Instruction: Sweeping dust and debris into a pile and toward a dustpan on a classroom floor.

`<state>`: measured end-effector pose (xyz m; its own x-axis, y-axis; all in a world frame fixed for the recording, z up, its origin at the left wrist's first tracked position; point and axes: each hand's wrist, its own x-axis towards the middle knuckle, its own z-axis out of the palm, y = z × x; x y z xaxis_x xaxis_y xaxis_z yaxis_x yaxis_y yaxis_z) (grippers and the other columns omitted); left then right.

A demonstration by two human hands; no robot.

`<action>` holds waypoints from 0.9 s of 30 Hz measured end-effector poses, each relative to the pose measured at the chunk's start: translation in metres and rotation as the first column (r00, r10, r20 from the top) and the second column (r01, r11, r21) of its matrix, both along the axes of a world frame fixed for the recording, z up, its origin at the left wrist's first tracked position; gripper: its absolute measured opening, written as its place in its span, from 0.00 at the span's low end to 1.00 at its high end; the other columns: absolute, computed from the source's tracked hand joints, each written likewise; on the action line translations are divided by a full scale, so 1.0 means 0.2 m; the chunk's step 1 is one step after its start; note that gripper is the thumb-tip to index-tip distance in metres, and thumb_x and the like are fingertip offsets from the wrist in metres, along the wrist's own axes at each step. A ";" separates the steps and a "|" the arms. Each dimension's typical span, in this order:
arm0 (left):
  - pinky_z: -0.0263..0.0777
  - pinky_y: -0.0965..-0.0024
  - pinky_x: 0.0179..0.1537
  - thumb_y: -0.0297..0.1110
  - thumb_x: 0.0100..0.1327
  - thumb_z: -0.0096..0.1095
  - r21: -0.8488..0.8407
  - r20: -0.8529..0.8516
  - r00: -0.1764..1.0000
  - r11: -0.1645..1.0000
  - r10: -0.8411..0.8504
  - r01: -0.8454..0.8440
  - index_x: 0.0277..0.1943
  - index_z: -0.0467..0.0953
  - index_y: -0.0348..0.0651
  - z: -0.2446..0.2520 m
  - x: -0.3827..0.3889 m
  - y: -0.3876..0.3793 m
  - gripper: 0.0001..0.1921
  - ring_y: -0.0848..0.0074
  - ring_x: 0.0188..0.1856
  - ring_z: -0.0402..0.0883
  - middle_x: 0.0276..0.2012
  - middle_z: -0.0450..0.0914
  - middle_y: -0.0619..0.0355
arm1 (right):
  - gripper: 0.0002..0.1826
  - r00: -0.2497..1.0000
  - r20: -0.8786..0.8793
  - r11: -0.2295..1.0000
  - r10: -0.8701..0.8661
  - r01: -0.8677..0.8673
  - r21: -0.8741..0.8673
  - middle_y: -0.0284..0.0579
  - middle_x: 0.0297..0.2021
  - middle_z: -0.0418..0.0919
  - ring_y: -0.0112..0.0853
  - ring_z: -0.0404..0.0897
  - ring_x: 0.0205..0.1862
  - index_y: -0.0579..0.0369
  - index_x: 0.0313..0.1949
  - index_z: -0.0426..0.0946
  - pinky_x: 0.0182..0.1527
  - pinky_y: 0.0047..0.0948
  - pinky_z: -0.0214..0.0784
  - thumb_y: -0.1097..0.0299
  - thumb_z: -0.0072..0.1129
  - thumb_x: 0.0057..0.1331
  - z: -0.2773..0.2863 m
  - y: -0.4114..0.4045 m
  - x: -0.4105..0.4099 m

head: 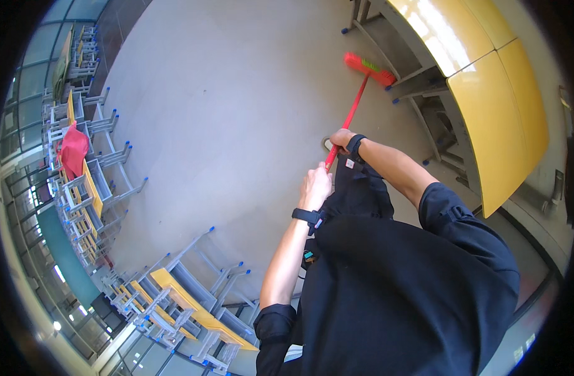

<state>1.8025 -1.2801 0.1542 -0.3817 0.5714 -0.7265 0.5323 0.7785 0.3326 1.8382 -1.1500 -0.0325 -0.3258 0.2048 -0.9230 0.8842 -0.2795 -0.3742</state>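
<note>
A red broom handle [356, 103] runs away from my body. My left hand [316, 187] is closed around its near end. Farther along, my right hand [343, 140] also grips the handle. The broom head [355, 61], red with a patch of green, rests on the floor at the far end. Its right tip is right beside the blue-capped foot of a desk frame [411, 74]. Both wrists carry black bands. Part of a shoe [327, 143] shows beside my right hand.
Yellow-topped desks [484, 89] stand close on the right, legs reaching onto the grey floor [207, 127]. More desks with stools upturned on them line the left [94, 188] and lower left [193, 305]. A pink cloth [74, 148] lies over one desk on the left.
</note>
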 end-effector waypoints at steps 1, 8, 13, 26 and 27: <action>0.68 0.55 0.37 0.34 0.56 0.52 0.025 -0.046 0.999 1.000 0.017 -0.016 0.46 0.68 0.39 0.02 0.02 -0.05 0.15 0.48 0.36 0.74 0.29 0.75 0.37 | 0.09 0.991 0.112 0.992 -0.074 0.084 -0.089 0.48 0.15 0.70 0.30 0.67 0.10 0.62 0.21 0.71 0.07 0.26 0.52 0.74 0.42 0.54 -0.02 -0.03 0.00; 0.67 0.55 0.34 0.30 0.54 0.53 0.070 -0.096 0.976 0.979 0.198 -0.191 0.45 0.68 0.37 0.34 0.14 -0.69 0.15 0.48 0.33 0.74 0.26 0.74 0.38 | 0.09 0.997 0.076 0.952 -0.004 0.027 -0.305 0.47 0.13 0.66 0.28 0.60 0.07 0.63 0.20 0.69 0.07 0.25 0.44 0.73 0.40 0.49 -0.11 -0.63 -0.06; 0.67 0.58 0.33 0.30 0.52 0.56 -0.070 -0.113 0.892 0.892 0.438 -0.447 0.47 0.69 0.39 0.52 0.34 -1.13 0.17 0.50 0.33 0.74 0.25 0.74 0.39 | 0.10 0.977 0.055 0.950 0.208 -0.188 -0.250 0.48 0.12 0.65 0.28 0.59 0.07 0.65 0.21 0.70 0.07 0.25 0.46 0.72 0.39 0.51 -0.02 -1.17 -0.07; 0.68 0.60 0.38 0.34 0.52 0.57 0.119 -0.088 0.838 0.841 0.538 -0.528 0.44 0.72 0.45 0.25 0.46 -1.45 0.15 0.54 0.37 0.75 0.30 0.76 0.44 | 0.07 0.978 -0.157 0.977 0.140 -0.162 -0.135 0.47 0.16 0.67 0.29 0.67 0.14 0.61 0.19 0.68 0.10 0.24 0.51 0.72 0.44 0.51 0.13 -1.37 0.20; 0.68 0.59 0.38 0.35 0.52 0.56 0.052 -0.051 0.851 0.852 0.523 -0.521 0.45 0.72 0.45 0.20 0.48 -1.40 0.15 0.54 0.37 0.75 0.31 0.76 0.44 | 0.07 0.998 -0.064 0.990 0.000 -0.010 -0.144 0.46 0.15 0.67 0.29 0.67 0.14 0.61 0.19 0.68 0.10 0.24 0.51 0.72 0.44 0.51 0.14 -1.33 0.21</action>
